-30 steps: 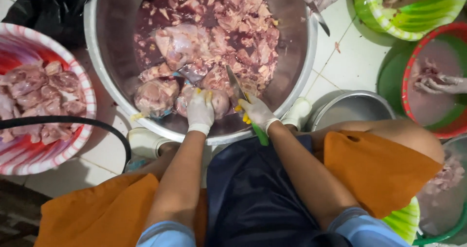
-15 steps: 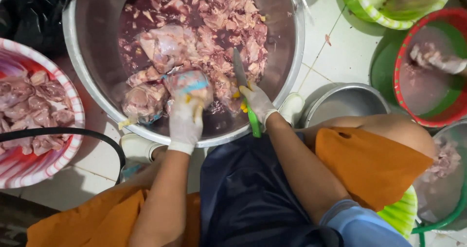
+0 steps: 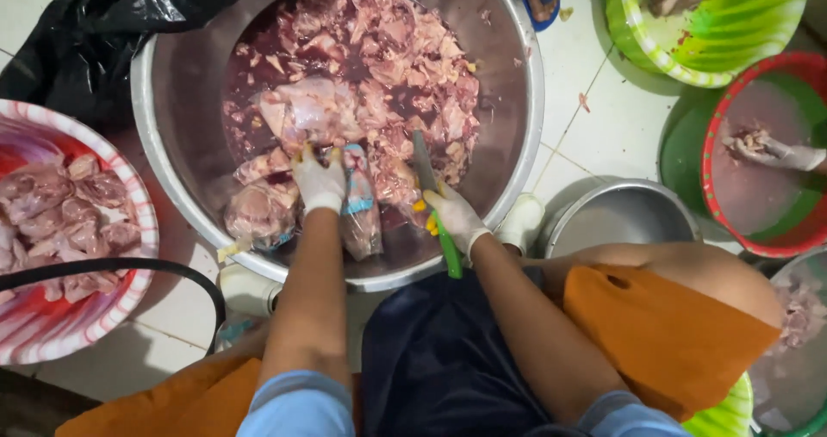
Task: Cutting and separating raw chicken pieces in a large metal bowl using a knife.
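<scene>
From the head camera, the left hand [image 3: 319, 181], in a white glove, has its fingers curled around the top of a clear bag of meat [image 3: 360, 206] that leans on the near wall of a big steel basin [image 3: 517, 84]. The right hand [image 3: 455, 217], also gloved, has its fingers wrapped tight on the green handle of a knife [image 3: 435, 204], whose blade points away over the pile of raw meat pieces [image 3: 379, 75] lying in dark red liquid.

To open the bag well, I judge the blade should stay angled away from the left hand's fingers, the bag held taut and kept over the basin so that juice falls inside.

The basin sits on a white tiled floor [image 3: 594, 118], not on a counter. At left stands a red-and-white bowl of meat [image 3: 60, 213], with a black bag [image 3: 95, 32] beyond it and a black hose [image 3: 129, 267] crossing in front. At right are a small steel pot [image 3: 620, 222], a green bowl [image 3: 715, 41] and a red-rimmed bowl [image 3: 732, 204] in which another person's gloved hand [image 3: 780, 154] works.
</scene>
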